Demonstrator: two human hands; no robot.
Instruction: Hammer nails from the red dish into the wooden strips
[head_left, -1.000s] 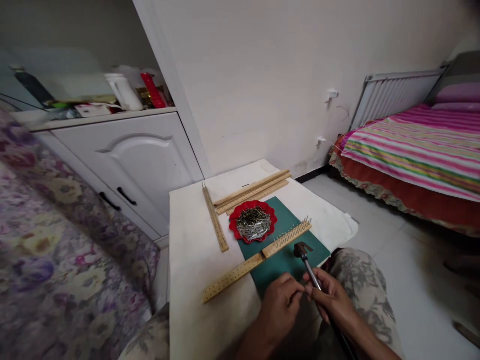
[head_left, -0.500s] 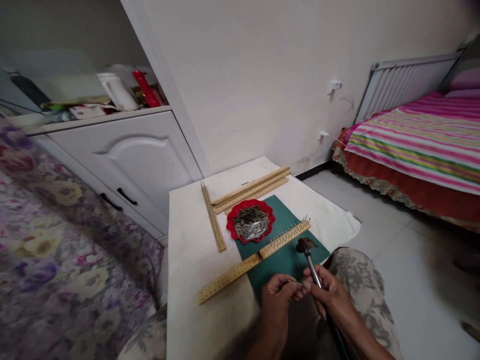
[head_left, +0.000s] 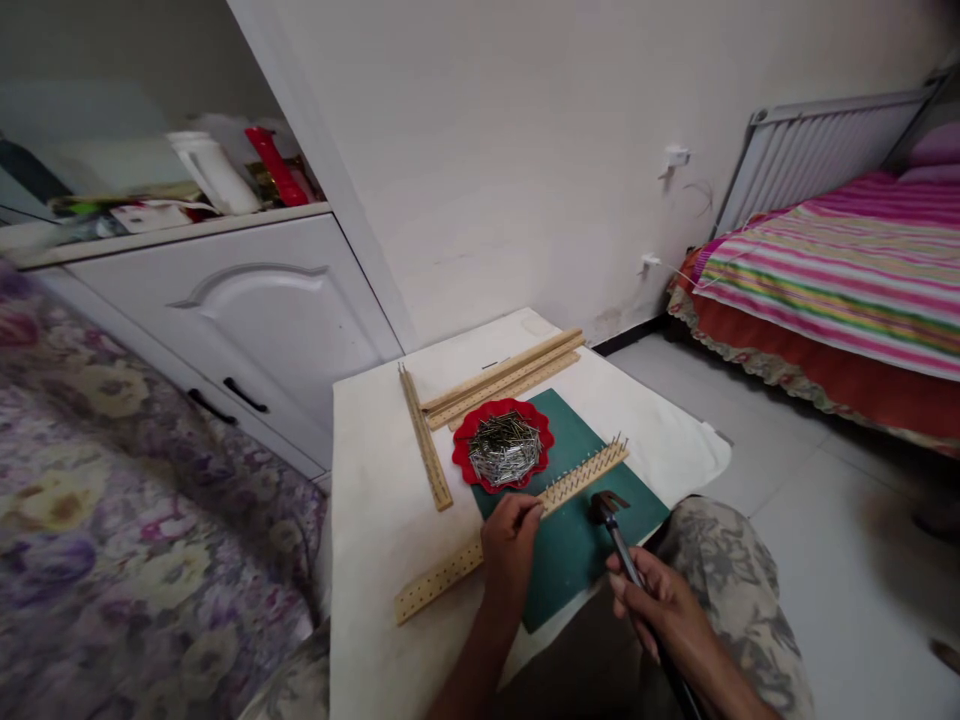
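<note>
Head camera view: my left hand (head_left: 511, 535) bends over the middle of a long, drilled wooden strip (head_left: 439, 583), thumb and fingertips drawn narrowly together just beside the nearest of the upright nails (head_left: 585, 472). Whether a nail sits in that pinch, I cannot tell; the fingers hide it. My right hand (head_left: 656, 600) is wrapped around the shaft of a claw hammer (head_left: 624, 555), its head above the green mat (head_left: 566, 565), near the strip; I cannot tell whether metal touches mat. The strip runs at a slant across the pale tabletop (head_left: 375, 480) and over the mat, its near-left half showing bare holes, its far-right half bristling with slightly leaning nails. Beyond my left hand, a red scalloped dish (head_left: 463, 452), heaped with loose nails (head_left: 506, 450), overlaps the mat's edge. Another drilled strip (head_left: 426, 445) lies to the dish's left, nails standing at its far end, and more wooden strips (head_left: 502, 375) lie together behind the dish. A striped bedspread (head_left: 840, 265) brightens the right of the room.
</note>
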